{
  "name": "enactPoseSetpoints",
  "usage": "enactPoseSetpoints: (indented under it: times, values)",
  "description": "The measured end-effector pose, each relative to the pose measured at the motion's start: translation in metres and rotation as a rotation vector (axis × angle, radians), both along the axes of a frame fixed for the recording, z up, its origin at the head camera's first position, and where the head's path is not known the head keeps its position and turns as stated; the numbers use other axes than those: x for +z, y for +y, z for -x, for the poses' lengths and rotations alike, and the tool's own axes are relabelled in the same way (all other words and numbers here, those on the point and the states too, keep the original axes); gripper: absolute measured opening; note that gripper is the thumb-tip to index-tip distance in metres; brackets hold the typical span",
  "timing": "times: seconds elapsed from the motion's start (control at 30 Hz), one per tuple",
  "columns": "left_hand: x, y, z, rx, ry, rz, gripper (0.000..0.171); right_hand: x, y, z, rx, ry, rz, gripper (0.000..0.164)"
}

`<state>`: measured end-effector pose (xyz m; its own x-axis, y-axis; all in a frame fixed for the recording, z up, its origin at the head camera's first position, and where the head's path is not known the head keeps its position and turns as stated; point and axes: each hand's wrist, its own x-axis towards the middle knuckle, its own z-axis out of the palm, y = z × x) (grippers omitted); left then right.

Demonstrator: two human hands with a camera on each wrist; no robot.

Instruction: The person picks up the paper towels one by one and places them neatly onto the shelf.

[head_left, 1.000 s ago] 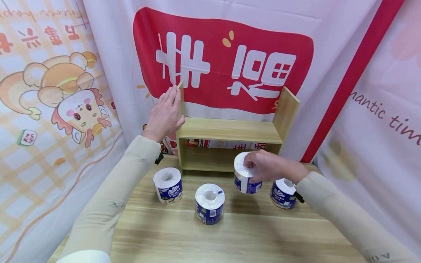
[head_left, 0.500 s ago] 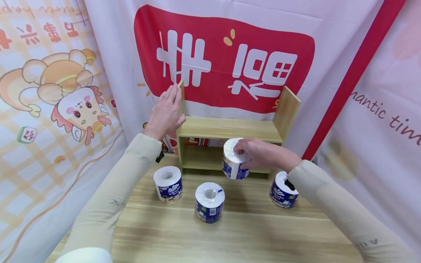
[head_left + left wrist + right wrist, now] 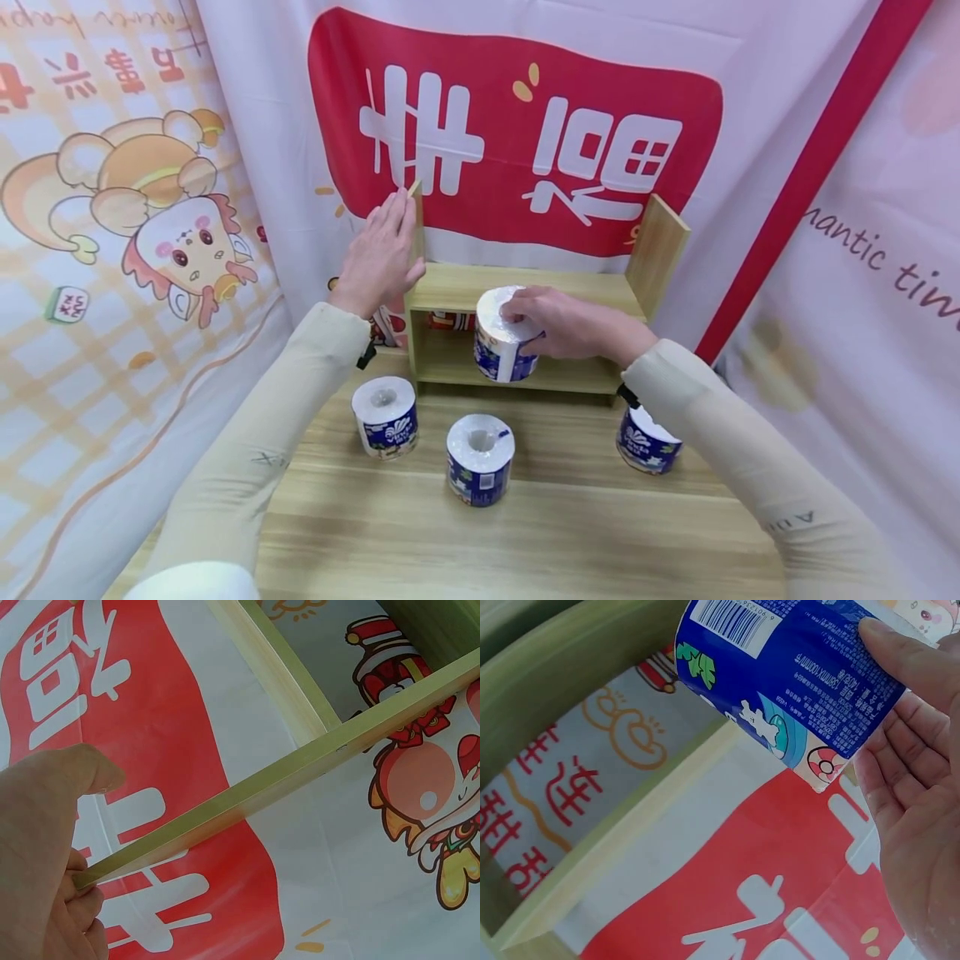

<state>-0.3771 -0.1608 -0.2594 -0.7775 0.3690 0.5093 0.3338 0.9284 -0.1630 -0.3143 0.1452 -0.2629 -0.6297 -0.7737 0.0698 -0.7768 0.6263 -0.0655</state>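
In the head view my right hand grips a toilet paper roll in a blue and white wrapper by its top, fingers at the core hole. The roll is off the table, in front of the wooden shelf. The right wrist view shows the thumb on the side of this roll, with its barcode facing up. My left hand rests with fairly straight fingers on the top of the shelf's left side panel. In the left wrist view the thumb of that hand stands apart from the panel.
Three more rolls stand on the wooden table: a left roll, a middle roll and a right roll, partly behind my right forearm. A printed cloth hangs behind the shelf.
My right hand has carried the roll up and to the left, from near the right roll to the front of the shelf. My left hand has stayed on the side panel.
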Motion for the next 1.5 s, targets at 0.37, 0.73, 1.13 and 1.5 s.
enactPoseSetpoints:
  times: [0.37,0.73,1.13,1.5]
  values:
    - [0.000,0.003,0.002,0.005,-0.012,-0.009,0.097,0.024,-0.022,0.007,-0.004,0.039,-0.034,0.064]
    - [0.001,0.003,0.004,0.007,-0.033,-0.018,0.096,0.039,-0.032,0.021,-0.066,0.072,-0.028,0.063]
    - [0.004,0.000,0.003,0.019,-0.039,-0.007,0.096,0.050,-0.044,0.042,-0.115,0.050,0.034,0.068]
    - [0.001,0.002,0.001,0.021,-0.050,-0.003,0.096,0.040,-0.051,0.057,-0.134,0.057,0.100,0.068]
